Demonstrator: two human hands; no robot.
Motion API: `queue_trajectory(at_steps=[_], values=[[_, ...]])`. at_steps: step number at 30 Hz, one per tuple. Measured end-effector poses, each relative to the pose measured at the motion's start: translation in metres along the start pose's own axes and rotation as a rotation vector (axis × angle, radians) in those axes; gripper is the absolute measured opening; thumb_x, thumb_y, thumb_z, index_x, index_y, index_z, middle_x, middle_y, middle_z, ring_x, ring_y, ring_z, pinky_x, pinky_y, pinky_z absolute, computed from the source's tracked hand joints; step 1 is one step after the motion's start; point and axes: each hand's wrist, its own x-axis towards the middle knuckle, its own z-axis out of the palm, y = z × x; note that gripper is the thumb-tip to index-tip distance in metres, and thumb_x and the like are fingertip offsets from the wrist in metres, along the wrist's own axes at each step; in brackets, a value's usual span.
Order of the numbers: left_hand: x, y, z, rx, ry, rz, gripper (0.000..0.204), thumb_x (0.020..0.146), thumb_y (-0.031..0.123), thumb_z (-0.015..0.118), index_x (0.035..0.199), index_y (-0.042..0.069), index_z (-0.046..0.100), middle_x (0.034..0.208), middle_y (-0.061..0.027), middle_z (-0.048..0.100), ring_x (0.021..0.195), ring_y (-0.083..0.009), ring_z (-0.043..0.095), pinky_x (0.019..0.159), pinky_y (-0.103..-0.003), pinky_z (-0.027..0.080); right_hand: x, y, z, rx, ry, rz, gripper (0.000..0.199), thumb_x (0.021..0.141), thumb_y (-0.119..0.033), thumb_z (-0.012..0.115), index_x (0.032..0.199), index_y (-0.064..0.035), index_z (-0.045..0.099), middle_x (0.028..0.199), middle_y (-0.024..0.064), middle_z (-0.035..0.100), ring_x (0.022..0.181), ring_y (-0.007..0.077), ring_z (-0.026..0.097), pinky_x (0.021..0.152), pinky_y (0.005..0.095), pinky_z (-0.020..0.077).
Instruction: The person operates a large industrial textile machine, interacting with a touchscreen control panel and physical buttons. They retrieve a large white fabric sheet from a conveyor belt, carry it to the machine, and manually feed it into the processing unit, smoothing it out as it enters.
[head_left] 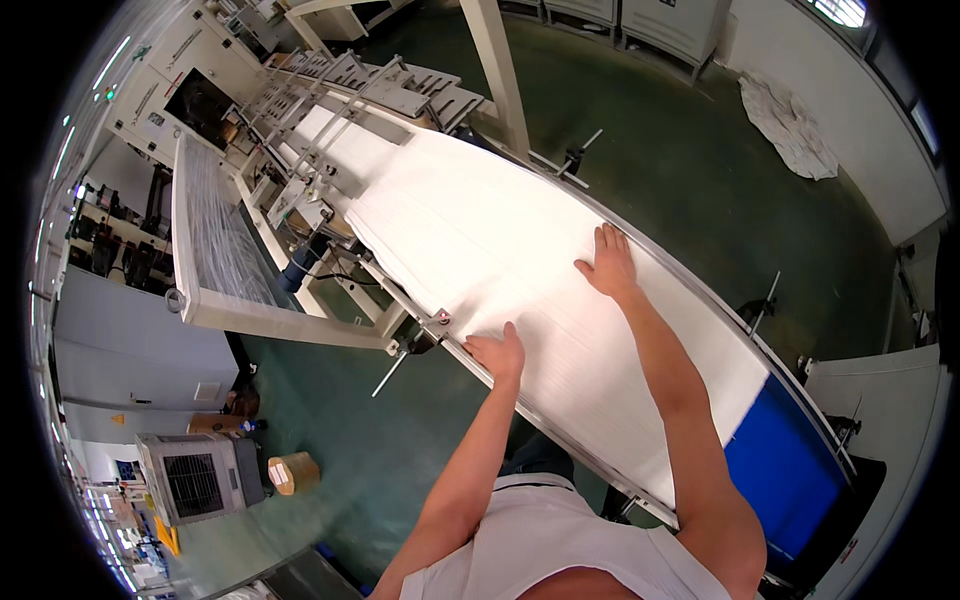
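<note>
Hands flat on white sheet (520, 260) (fingers spread, gripping nothing), left hand (497, 354) near edge, right hand (606, 265) farther across.

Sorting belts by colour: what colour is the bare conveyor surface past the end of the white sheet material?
Bright blue conveyor surface, seen in the head view, right of the white sheet material.

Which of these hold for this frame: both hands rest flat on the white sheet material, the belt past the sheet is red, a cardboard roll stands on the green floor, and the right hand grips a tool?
1. Both hands rest flat on the white sheet material. True: the left hand lies at its near edge, the right hand toward its far edge.
2. The belt past the sheet is red. False: the exposed conveyor belt is blue.
3. A brown cardboard roll stands on the green floor. True.
4. The right hand grips a tool. False: it lies open and empty.
</note>
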Motion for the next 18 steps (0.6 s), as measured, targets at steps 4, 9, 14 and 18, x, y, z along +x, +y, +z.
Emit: queue_trajectory(at_steps=[4,9,14,18], values=[[-0.011,0.000,0.008,-0.435,-0.030,-0.303,0.096,0.088,0.038,0.073,0.145,-0.019,0.020,0.151,-0.0362,0.032,0.138,-0.0439,0.040,0.114,-0.049,0.036,-0.002,0.009,-0.009,0.015,-0.002,0.011,0.091,0.085,-0.053,0.072,0.147,0.0050,0.039,0.155,0.0218,0.037,0.145,0.0387,0.032,0.120,0.0458,0.0281],[-0.034,-0.021,0.012,-1.008,-0.506,-0.914,0.071,0.089,0.044,0.074,0.140,0.001,0.049,0.140,-0.0166,0.056,0.122,-0.0319,0.058,0.107,-0.046,0.045,-0.033,0.042,-0.028,0.181,-0.242,0.284,0.105,0.075,-0.064,0.075,0.149,0.0012,0.039,0.156,0.0207,0.039,0.142,0.0375,0.038,0.116,0.0443,0.0338],[-0.059,-0.059,0.031,-0.985,-1.158,-0.906,0.050,0.092,0.039,0.072,0.127,0.005,0.062,0.125,-0.0096,0.067,0.114,-0.0283,0.064,0.100,-0.047,0.052,-0.101,0.097,-0.068,0.379,-0.339,0.388,0.083,0.073,-0.052,0.083,0.132,0.0022,0.060,0.129,0.0226,0.065,0.120,0.0366,0.061,0.102,0.0436,0.0480],[-0.112,-0.084,0.064,-0.767,-1.229,-0.537,0.052,0.093,0.036,0.074,0.131,0.004,0.061,0.126,-0.0086,0.067,0.113,-0.0279,0.064,0.097,-0.046,0.053,-0.189,0.164,-0.095,0.627,-0.222,0.398,0.048,0.071,-0.023,0.088,0.108,0.0030,0.071,0.102,0.0164,0.075,0.093,0.0255,0.071,0.083,0.0375,0.0539]])
